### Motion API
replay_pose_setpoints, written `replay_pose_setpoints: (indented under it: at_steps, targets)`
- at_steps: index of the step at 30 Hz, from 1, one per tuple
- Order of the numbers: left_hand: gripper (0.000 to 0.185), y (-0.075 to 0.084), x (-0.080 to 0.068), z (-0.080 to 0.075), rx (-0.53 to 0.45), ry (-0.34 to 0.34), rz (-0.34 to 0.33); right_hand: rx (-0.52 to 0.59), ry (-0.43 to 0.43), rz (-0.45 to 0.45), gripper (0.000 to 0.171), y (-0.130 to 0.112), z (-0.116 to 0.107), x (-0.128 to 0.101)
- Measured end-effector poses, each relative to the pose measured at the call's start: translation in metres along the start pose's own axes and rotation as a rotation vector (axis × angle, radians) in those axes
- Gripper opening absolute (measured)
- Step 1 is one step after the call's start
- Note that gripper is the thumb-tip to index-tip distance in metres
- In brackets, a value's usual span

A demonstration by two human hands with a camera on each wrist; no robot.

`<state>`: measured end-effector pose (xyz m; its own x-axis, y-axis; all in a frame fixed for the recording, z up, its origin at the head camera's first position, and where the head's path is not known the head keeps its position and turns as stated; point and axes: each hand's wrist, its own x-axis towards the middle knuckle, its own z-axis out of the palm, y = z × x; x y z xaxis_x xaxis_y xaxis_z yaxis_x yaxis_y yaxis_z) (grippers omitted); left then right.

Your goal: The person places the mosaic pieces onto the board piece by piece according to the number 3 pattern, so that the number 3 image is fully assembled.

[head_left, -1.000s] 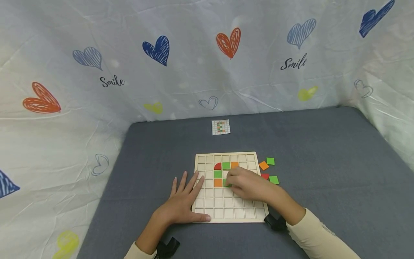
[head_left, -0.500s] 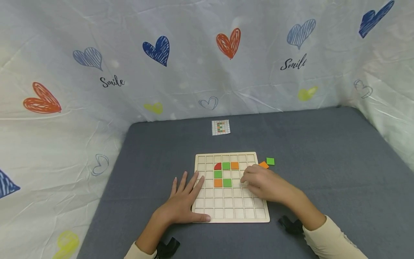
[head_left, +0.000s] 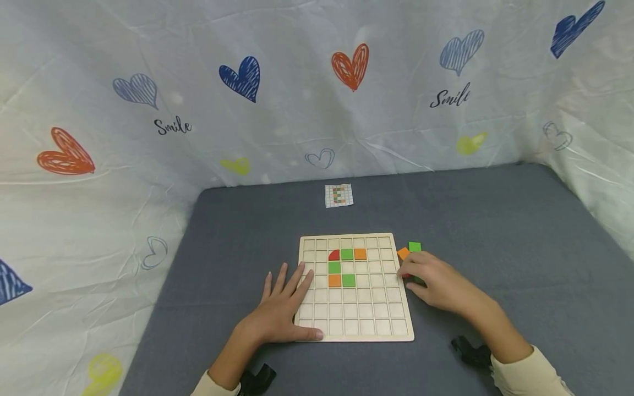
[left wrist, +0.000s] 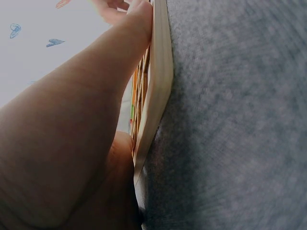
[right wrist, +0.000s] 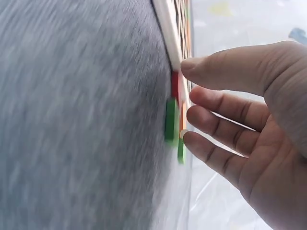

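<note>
Right now the left hand (head_left: 277, 311) lies flat w/ fingers spread on the wooden grid board (head_left: 354, 322), near-left corner. Right hand (head_left: 436, 283) hovers, fingers loosely open, over loose tiles just right of the board: red tile (right wrist: 174, 84), green tile (right wrist: 170, 120).

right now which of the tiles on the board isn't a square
The red tile at the top left of the group on the wooden board: it has a rounded corner, a quarter circle, while the green and orange tiles are plain squares.

board (head_left: 355, 324) mid-counter (head_left: 495, 220) | card (head_left: 339, 195) behind board | loose tiles (head_left: 409, 250) right of board | tiles (head_left: 342, 268) on board
</note>
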<state>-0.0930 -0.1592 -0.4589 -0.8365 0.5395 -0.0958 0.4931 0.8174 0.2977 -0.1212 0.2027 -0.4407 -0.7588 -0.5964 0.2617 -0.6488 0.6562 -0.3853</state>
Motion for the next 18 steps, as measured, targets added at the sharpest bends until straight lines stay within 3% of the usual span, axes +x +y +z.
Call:
replay_pose_setpoints:
  at_steps: [7,18]
  targets:
    - [0.112,-0.002,0.001,0.003,-0.011,-0.013,-0.012,-0.027,-0.033,0.064,0.029,0.009,-0.006,-0.012]
    - [0.111,0.001,-0.001,-0.001,-0.003,-0.020,0.003,-0.039,-0.038,0.107,0.029,0.013,-0.006,-0.016]
